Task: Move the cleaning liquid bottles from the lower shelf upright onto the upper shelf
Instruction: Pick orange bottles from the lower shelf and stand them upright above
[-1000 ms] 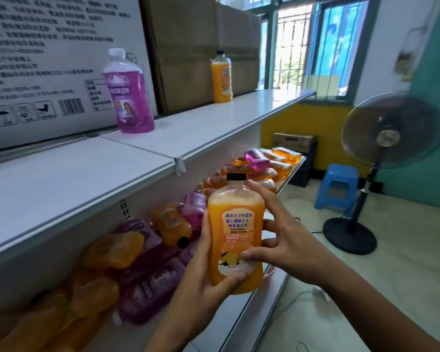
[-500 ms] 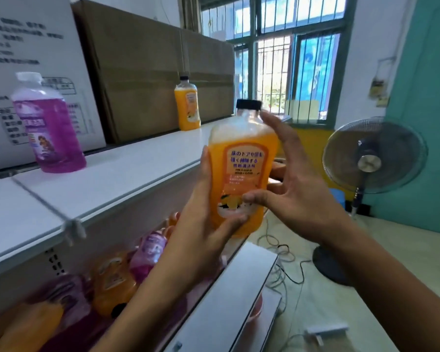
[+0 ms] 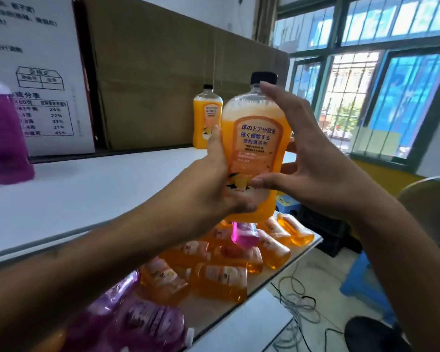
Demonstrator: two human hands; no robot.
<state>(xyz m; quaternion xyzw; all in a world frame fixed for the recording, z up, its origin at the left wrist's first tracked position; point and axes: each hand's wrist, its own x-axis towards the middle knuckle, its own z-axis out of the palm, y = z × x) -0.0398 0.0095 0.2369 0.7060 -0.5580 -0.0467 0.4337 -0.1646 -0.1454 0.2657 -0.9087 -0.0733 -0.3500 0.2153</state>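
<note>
Now the orange bottle (image 3: 257,153) is up at the level of the upper shelf (image 3: 92,189), upright and in the air just off its front edge, whereas a second ago it hung low beside the heap of lying bottles on the lower shelf (image 3: 302,252). The left hand (image 3: 221,184) wraps the bottle's lower body and the right hand (image 3: 313,158) pinches it between thumb and fingertips, so both are clamped on it. Judging by this, the lift is done and only the setting-down remains, probably near the standing orange bottle (image 3: 206,118) and purple bottle (image 3: 3,138).
</note>
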